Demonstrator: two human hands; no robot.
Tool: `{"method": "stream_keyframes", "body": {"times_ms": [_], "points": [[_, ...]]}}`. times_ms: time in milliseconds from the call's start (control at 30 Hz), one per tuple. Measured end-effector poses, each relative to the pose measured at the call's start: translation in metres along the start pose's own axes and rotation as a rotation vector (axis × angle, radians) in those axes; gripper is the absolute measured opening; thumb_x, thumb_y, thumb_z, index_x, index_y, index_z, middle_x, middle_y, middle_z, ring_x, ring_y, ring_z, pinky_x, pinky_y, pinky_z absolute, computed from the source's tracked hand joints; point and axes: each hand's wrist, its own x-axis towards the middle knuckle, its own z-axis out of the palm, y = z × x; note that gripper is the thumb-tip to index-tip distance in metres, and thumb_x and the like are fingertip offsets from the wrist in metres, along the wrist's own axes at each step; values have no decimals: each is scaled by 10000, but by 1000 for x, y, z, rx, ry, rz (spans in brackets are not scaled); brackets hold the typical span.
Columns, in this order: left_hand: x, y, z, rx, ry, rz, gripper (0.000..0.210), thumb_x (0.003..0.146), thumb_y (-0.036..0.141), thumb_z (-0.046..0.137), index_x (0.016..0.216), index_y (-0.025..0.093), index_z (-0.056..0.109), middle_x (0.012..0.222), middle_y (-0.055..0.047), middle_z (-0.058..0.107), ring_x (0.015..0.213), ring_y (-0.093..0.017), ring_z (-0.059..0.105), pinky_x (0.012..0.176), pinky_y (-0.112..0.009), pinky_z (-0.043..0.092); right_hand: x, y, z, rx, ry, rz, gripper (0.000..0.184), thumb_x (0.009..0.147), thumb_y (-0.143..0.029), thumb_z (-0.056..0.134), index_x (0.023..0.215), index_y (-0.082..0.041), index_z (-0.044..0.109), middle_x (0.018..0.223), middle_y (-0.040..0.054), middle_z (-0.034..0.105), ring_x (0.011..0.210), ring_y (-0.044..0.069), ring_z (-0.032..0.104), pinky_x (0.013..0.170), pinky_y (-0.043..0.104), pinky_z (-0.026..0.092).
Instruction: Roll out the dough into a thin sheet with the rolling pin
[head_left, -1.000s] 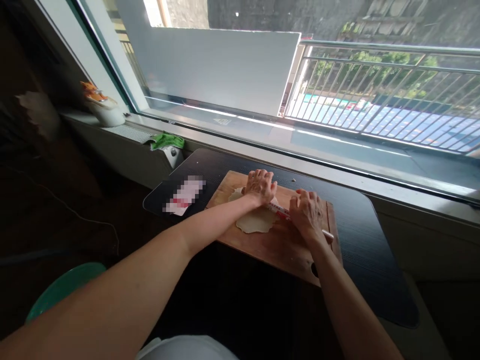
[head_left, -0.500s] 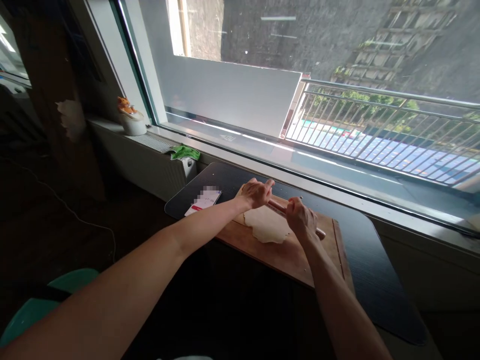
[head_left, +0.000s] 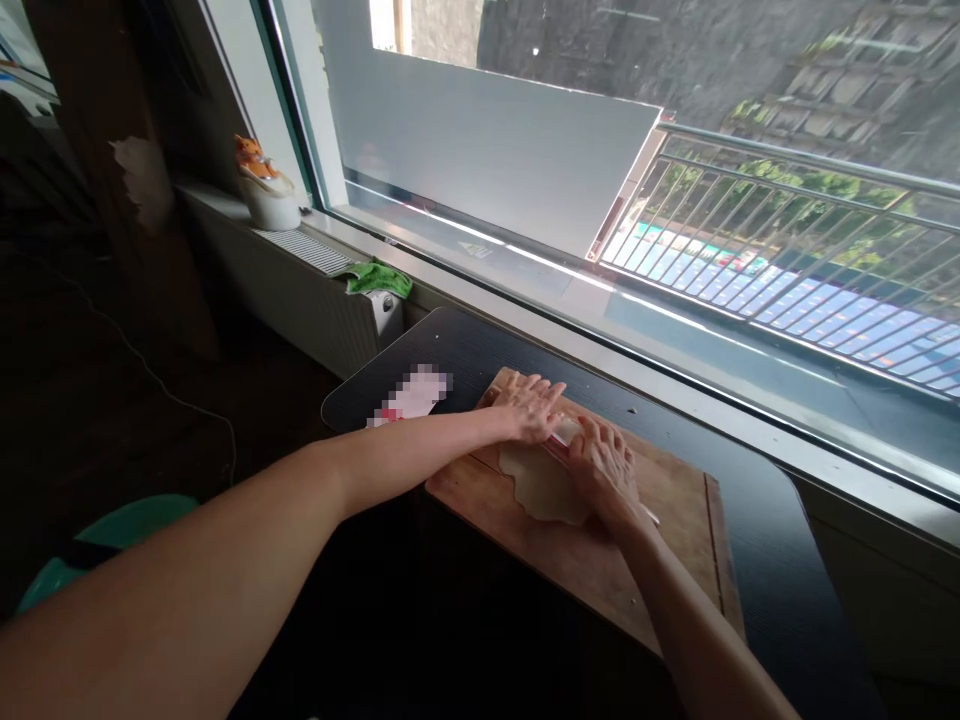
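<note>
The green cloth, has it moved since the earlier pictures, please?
No, the green cloth still lies draped over the same end of the radiator.

The left hand (head_left: 531, 408) and the right hand (head_left: 604, 465) occupied the middle of the cutting board (head_left: 679, 510), with a narrow gap between them crossed by the rolling pin (head_left: 556, 447). The left forearm (head_left: 420, 455) blocked low access across the near left part of the desk (head_left: 772, 560); behind it lay a flat pale item (head_left: 420, 390). The right forearm (head_left: 675, 590) obstructed the board's near right area. A hand could pass between the forearms, in front of the dough sheet (head_left: 544, 490), or over the board's right portion. The window (head_left: 540, 220) limited far-side reach.
</note>
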Motion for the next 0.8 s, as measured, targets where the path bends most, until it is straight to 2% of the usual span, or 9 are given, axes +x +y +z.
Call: {"method": "stream_keyframes", "body": {"times_ms": [100, 200, 267, 333, 433, 533, 600, 800], "points": [[23, 1, 4, -49, -23, -74, 598, 1009, 446, 397, 1571, 241, 376, 1646, -84, 384, 1541, -308, 280, 1253, -566, 188, 21, 8, -2, -1, 56, -20, 489, 999, -261, 305, 1405, -174, 563, 1474, 153, 538, 1433, 293, 380, 1160, 477, 301], [48, 3, 2, -86, 28, -70, 618, 1020, 437, 355, 1594, 210, 332, 1648, -111, 375, 1548, -306, 269, 1259, -587, 154, 46, 17, -5, 36, 97, 44, 506, 969, -255, 344, 1416, -125, 541, 1480, 191, 516, 1423, 310, 389, 1153, 497, 311], [55, 3, 2, -100, 46, -80, 616, 1020, 417, 338, 1594, 194, 327, 1642, -125, 382, 1548, -309, 265, 1252, -591, 166, 53, 20, -5, 72, 114, 83, 526, 953, -259, 360, 1436, -118, 515, 1486, 197, 507, 1422, 314, 389, 1147, 502, 317], [48, 0, 4, -106, 47, -98, 593, 1005, 387, 364, 1570, 208, 373, 1619, -129, 421, 1529, -319, 302, 1234, -596, 200, 46, 19, -1, 99, 96, 96, 531, 962, -271, 344, 1444, -116, 505, 1500, 199, 495, 1431, 316, 382, 1147, 500, 321], [22, -4, 10, -107, 55, -85, 561, 980, 389, 420, 1527, 266, 439, 1580, -93, 485, 1494, -320, 360, 1227, -581, 213, 19, 13, 7, 106, 62, 37, 517, 997, -291, 293, 1432, -136, 526, 1499, 182, 510, 1447, 312, 368, 1154, 497, 324], [4, -4, 10, -85, 65, -71, 574, 987, 411, 409, 1537, 247, 426, 1583, -89, 481, 1494, -316, 345, 1236, -569, 194, 3, 10, 10, 81, 151, -73, 472, 996, -280, 317, 1381, -184, 574, 1487, 148, 531, 1453, 306, 357, 1155, 503, 314], [5, -1, 6, -64, 73, -70, 587, 999, 410, 377, 1547, 202, 410, 1577, -111, 481, 1487, -317, 345, 1229, -576, 211, 8, 12, 10, 83, 234, -92, 444, 970, -261, 360, 1339, -182, 596, 1467, 152, 542, 1427, 307, 382, 1148, 501, 314], [22, 6, -4, -63, 68, -112, 568, 1000, 365, 372, 1536, 186, 424, 1495, -122, 565, 1408, -321, 436, 1213, -610, 227, 34, 18, 3, 224, 320, 119, 441, 914, -247, 371, 1269, -143, 611, 1270, 171, 641, 1207, 291, 520, 1057, 452, 377]]}}
